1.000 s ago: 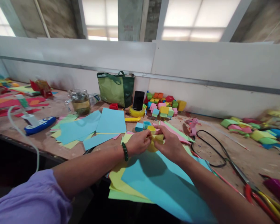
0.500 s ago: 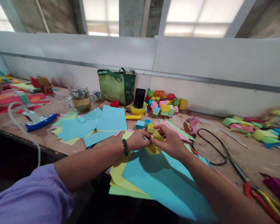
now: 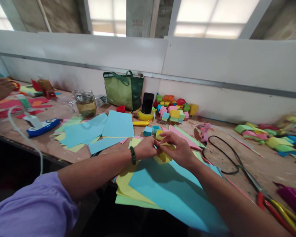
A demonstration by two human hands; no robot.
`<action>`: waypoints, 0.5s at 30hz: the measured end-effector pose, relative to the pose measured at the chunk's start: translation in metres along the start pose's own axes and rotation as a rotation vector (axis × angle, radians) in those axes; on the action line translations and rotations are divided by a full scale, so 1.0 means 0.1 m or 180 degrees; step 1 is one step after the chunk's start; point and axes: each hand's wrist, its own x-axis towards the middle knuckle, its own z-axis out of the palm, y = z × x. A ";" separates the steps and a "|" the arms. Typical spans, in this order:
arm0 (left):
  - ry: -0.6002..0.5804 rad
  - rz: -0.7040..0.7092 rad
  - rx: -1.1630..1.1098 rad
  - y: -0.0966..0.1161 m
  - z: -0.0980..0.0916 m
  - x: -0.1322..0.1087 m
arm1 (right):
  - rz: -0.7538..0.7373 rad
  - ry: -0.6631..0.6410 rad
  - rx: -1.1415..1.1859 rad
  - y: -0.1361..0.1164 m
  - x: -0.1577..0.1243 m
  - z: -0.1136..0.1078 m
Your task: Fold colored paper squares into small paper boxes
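My left hand (image 3: 146, 148), with a green bead bracelet on the wrist, and my right hand (image 3: 179, 149) meet over the table, and both pinch a small folded yellow paper piece (image 3: 164, 156). Under them lies a large blue sheet (image 3: 172, 191) on top of yellow and green sheets. Just beyond my fingers stand small folded paper cubes, one blue (image 3: 147, 131) and one yellow (image 3: 159, 134).
Blue and green sheets (image 3: 88, 131) lie at left, near a glass jar (image 3: 85, 104) and a blue tool (image 3: 40, 127). A green bag (image 3: 123, 90), a phone on a stand (image 3: 147, 103) and a pile of coloured cubes (image 3: 174, 108) stand by the wall. Scissors (image 3: 271, 200) and a black cord (image 3: 222, 154) lie at right. Another person's hand (image 3: 0, 90) is at far left.
My hands have lowered the yellow piece slightly toward the blue sheet and keep working it. Another person's hand has come into view at the far left.
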 end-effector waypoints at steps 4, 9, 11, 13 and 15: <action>0.0096 -0.0002 -0.0182 -0.02 -0.04 0.02 | 0.0528 0.0364 0.0715 0.01 0.06 -0.09; 0.0114 0.0020 -0.0320 -0.06 -0.05 0.05 | 0.1281 -0.0240 0.0626 0.08 0.11 -0.17; 0.0091 0.0062 -0.0322 -0.05 -0.04 0.04 | 0.1214 -0.0473 0.0438 0.13 0.09 -0.14; 0.0044 0.0099 -0.0321 -0.04 -0.04 0.03 | 0.1080 -0.0500 0.0317 0.17 0.07 -0.10; -0.0023 0.0118 -0.0337 -0.03 -0.03 0.02 | 0.1028 -0.0483 0.0246 0.19 0.05 -0.07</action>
